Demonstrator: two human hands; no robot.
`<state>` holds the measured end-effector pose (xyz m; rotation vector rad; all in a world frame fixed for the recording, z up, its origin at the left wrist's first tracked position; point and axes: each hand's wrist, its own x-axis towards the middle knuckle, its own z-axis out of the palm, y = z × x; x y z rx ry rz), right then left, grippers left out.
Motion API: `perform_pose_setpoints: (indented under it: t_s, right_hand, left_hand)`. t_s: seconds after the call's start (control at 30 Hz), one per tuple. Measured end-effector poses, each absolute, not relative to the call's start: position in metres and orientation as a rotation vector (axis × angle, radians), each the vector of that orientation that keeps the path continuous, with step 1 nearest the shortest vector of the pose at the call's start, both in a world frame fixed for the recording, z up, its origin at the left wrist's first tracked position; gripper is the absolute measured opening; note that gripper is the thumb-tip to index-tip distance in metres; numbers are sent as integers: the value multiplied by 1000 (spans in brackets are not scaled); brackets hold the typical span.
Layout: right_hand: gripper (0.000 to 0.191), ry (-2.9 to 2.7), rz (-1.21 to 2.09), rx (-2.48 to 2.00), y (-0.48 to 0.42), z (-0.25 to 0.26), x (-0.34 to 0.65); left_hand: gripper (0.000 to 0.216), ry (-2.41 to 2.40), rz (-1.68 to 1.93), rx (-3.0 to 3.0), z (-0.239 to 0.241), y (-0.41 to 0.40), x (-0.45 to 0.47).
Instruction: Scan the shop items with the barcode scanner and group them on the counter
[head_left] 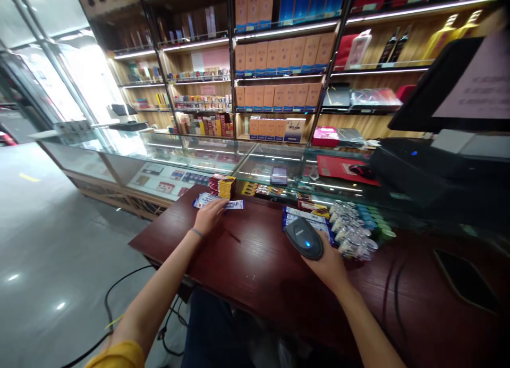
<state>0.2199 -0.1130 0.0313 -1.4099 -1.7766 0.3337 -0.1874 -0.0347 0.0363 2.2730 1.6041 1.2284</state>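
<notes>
My right hand (329,264) grips a dark grey barcode scanner (304,238) with a blue light, held low over the dark red wooden counter (255,256). My left hand (210,215) reaches forward with its fingers curled on a blue-and-white flat packet (235,204) lying on the counter. Just behind that packet stands a stack of red and yellow packets (223,186). Blue-and-white packets (305,216) lie under and behind the scanner.
A heap of small clear-wrapped items (353,230) sits right of the scanner. A glass display case (191,158) runs behind the counter, with shelves of boxed goods (279,54) beyond. A black register and monitor (442,145) stand at right. Cables (119,288) trail over the floor at left.
</notes>
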Motion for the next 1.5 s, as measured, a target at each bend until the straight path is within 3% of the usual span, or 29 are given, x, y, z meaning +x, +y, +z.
perform_pose_setpoints:
  t_s: [0.27,0.47,0.73,1.2,1.5]
  right_hand:
    - [54,-1868,263,-1371,-112,26,208]
    - [48,-1922,193,-1371,-109,16,203]
    - [47,-1938,168,-1354,-108,17,202]
    - [52,-1851,270,-1384,-109,19,205]
    - [45,-1695,308,-1425,-105,24,221]
  left_hand:
    - [33,1731,991,2373,22,-43,-265]
    - [32,1714,890,2406,15,-33,-277]
    - [46,1770,689,2554,-2,-14,-285]
    - [47,1772,732,2557,-5,-17,-278]
    - [46,1575,890,2671,9,-13,-200]
